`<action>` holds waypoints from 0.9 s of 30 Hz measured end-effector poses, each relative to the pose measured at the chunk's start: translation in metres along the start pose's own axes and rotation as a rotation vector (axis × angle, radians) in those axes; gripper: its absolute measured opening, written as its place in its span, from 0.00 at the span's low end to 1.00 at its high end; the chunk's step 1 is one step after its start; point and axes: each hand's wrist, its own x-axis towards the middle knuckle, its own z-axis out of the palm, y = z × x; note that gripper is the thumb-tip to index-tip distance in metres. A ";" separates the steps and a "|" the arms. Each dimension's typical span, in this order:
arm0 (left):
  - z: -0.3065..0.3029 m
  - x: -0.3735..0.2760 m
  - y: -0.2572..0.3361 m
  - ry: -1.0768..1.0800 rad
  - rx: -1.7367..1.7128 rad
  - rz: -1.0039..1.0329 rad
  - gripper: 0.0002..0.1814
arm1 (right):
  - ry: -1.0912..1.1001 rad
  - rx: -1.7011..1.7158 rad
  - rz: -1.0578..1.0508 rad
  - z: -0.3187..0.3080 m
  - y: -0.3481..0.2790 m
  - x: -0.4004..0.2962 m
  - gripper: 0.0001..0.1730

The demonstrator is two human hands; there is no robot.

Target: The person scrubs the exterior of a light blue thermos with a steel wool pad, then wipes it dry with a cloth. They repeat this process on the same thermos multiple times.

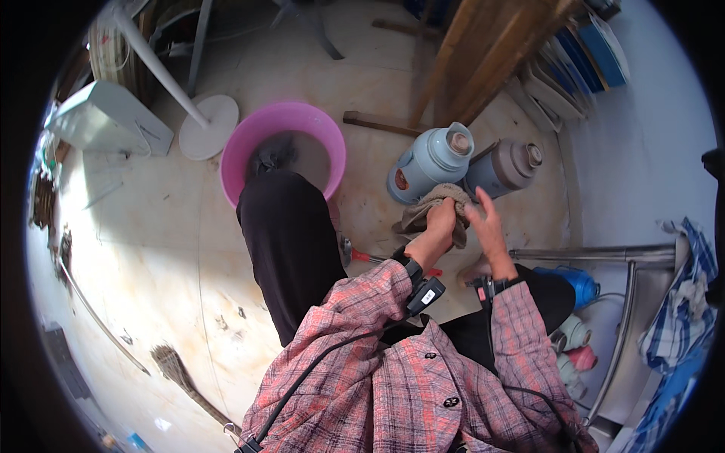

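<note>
My left hand (440, 223) grips a bunched brown cloth (419, 218), held in front of a light-blue thermos flask (416, 170). Beside the cloth's right edge is my right hand (490, 229), its fingers apart and nothing seen in them. Whether its fingertips touch the cloth I cannot tell. The light-blue flask stands upright with a cork-like stopper in its mouth. Close behind it on the right stands a second flask, grey-brown and blue (507, 170), partly hidden by the first.
A pink basin (231, 164) holds murky water and a dark cloth (274, 153), partly behind my knee. A red-handled tool (362, 256) lies on the floor. Wooden furniture legs (379, 123) are beyond. At right are a metal-framed stand (631, 317) and several more flasks (575, 331); a brush (173, 362) lies lower left.
</note>
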 end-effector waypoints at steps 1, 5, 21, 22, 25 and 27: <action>0.005 -0.009 0.004 -0.080 -0.012 -0.011 0.20 | 0.004 0.054 0.038 0.002 0.004 -0.020 0.39; 0.026 -0.049 0.021 -0.308 0.192 -0.097 0.22 | 0.044 0.853 0.256 0.003 0.022 -0.051 0.33; 0.037 0.028 0.153 -0.008 1.927 1.070 0.46 | 0.692 1.137 0.284 -0.006 0.076 -0.026 0.19; 0.038 0.035 0.157 -0.056 2.004 1.053 0.47 | 0.724 1.166 0.257 -0.008 0.074 -0.023 0.19; 0.046 0.050 0.159 -0.226 2.038 1.011 0.49 | 0.780 1.149 0.260 -0.010 0.071 -0.018 0.19; 0.049 0.052 0.153 -0.172 2.030 0.903 0.48 | 0.760 1.153 0.275 -0.008 0.074 -0.015 0.19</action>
